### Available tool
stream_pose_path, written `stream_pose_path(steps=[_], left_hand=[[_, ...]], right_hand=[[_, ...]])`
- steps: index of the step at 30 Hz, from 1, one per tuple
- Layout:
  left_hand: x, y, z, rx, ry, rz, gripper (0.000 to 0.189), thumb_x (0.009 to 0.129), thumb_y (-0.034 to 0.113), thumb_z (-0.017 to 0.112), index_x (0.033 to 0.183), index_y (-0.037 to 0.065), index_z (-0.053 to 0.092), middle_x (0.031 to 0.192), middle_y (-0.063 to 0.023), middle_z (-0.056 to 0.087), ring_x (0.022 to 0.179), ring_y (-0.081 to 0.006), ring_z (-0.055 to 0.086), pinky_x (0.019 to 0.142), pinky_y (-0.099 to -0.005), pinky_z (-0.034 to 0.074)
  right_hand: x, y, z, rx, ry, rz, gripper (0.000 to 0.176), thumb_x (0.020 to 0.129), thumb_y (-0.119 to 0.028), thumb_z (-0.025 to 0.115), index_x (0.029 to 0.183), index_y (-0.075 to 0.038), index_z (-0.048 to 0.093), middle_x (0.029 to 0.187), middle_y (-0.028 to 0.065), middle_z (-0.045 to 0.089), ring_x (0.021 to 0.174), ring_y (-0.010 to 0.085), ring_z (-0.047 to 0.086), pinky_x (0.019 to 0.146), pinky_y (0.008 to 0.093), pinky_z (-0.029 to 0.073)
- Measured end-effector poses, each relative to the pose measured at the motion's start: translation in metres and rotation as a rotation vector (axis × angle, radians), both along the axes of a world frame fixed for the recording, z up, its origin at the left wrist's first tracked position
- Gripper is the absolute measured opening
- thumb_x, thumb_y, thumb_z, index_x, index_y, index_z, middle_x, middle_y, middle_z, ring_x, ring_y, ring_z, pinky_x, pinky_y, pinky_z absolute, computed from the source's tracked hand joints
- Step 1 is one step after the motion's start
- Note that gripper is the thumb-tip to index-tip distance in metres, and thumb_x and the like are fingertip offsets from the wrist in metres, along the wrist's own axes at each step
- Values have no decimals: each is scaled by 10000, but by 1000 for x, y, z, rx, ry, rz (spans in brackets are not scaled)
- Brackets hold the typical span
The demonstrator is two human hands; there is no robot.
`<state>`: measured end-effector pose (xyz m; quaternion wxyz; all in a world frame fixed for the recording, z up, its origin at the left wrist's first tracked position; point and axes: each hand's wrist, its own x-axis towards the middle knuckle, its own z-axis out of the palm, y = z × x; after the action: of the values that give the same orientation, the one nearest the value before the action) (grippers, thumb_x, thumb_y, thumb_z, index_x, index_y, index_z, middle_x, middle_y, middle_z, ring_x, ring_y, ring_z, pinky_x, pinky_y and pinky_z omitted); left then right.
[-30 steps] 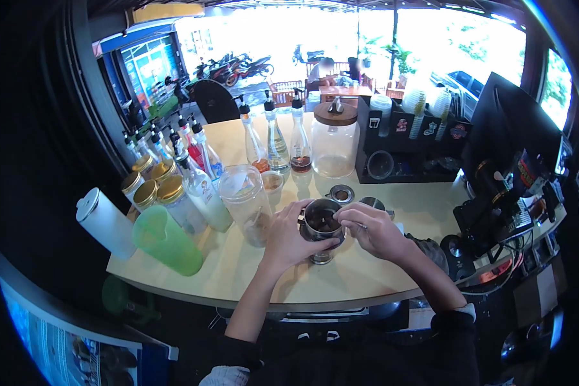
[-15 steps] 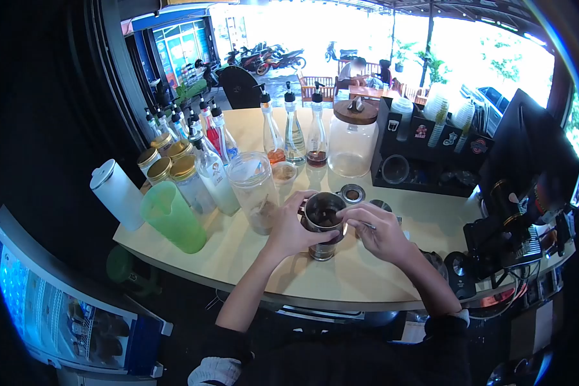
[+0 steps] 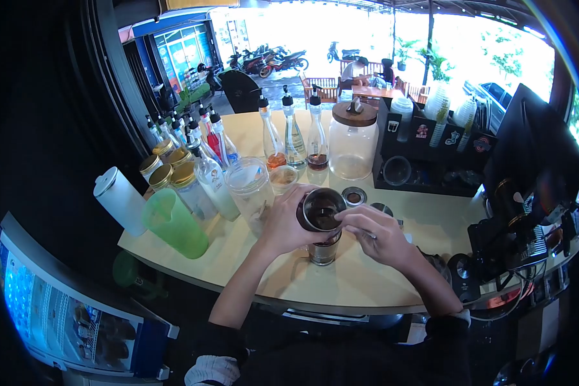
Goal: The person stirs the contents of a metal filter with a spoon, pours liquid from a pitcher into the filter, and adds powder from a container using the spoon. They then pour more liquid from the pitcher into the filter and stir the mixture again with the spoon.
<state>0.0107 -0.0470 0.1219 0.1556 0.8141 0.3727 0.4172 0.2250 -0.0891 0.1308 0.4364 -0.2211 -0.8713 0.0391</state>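
My left hand (image 3: 287, 217) is wrapped round a metal cup (image 3: 307, 222) with dark contents, tilted slightly to the right. Directly beneath it, a shiny cup or glass (image 3: 322, 255) stands on the counter, its top hidden by the metal cup and my hand. At the metal cup's right rim, my right hand (image 3: 383, 239) pinches a thin metal utensil (image 3: 370, 235), probably a spoon; its working end cannot be made out. Just behind my left hand are a clear plastic jar (image 3: 246, 186) and a small tub (image 3: 283, 177) with brownish contents.
A green pitcher (image 3: 174, 222) and white jug (image 3: 119, 199) stand at the counter's left, near gold-lidded jars (image 3: 186, 175) and several pump bottles (image 3: 293, 138). Behind are a wood-lidded jar (image 3: 352, 145) and black cup organizer (image 3: 424, 161). A dark monitor (image 3: 521, 141) stands right.
The metal cup has risen slightly and tipped further in my left hand, exposing more of the cup below. My right hand stays at its rim with the utensil. The view has shifted slightly.
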Motion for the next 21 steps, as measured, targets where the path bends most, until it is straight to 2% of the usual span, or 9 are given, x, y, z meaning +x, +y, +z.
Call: stream_pose_path(steps=[4, 6, 10, 12, 15, 18, 21], left_hand=[[-4, 5, 1, 62, 73, -66, 784, 484, 291, 866, 1168, 109, 528, 1122, -61, 575, 1114, -259, 542, 982, -417, 373], [-7, 9, 1, 98, 70, -99, 802, 478, 286, 868, 1181, 114, 521, 1131, -56, 575, 1124, -258, 538, 985, -415, 358], [-12, 10, 1, 113, 59, -142, 830, 477, 280, 874, 1208, 127, 512, 1160, -46, 572, 1140, -249, 533, 990, -404, 325], [-14, 12, 1, 141, 64, -163, 831, 477, 282, 875, 1208, 129, 512, 1162, -45, 572, 1139, -243, 533, 993, -402, 322], [-16, 15, 3, 187, 78, -185, 832, 476, 287, 876, 1210, 132, 514, 1166, -44, 571, 1136, -235, 533, 1002, -398, 314], [-19, 17, 4, 218, 94, -188, 830, 479, 294, 876, 1211, 136, 516, 1166, -45, 572, 1133, -233, 532, 1010, -399, 311], [-20, 18, 4, 251, 110, -190, 819, 489, 298, 874, 1210, 139, 519, 1165, -47, 574, 1129, -236, 532, 1014, -402, 310]], right_hand=[[-3, 0, 6, -46, 27, -50, 202, 849, -48, 630, 1040, -44, 565, 1053, 121, 625, 896, 299, 629, 753, 364, 517], [-6, -6, 13, -95, 16, 55, 99, 869, -38, 611, 964, -13, 601, 1035, 130, 652, 871, 274, 656, 729, 335, 532], [-3, -3, 18, -190, 58, 56, 117, 891, -57, 578, 1002, -19, 587, 1042, 126, 630, 907, 272, 635, 767, 375, 520], [-5, -2, 19, -337, 133, 105, 121, 921, -53, 525, 1008, 0, 591, 1025, 120, 636, 922, 242, 635, 795, 356, 516], [-7, -4, 18, -386, 121, 142, 156, 942, -54, 478, 1026, 9, 594, 1015, 121, 639, 927, 209, 635, 819, 335, 505], [-4, -1, 20, -527, 223, 96, 180, 949, -45, 454, 1041, 7, 599, 1007, 121, 643, 918, 196, 633, 827, 323, 498], [-2, -1, 21, -518, 166, 102, 197, 953, -30, 437, 1055, 8, 601, 989, 117, 650, 876, 183, 634, 817, 322, 503]])
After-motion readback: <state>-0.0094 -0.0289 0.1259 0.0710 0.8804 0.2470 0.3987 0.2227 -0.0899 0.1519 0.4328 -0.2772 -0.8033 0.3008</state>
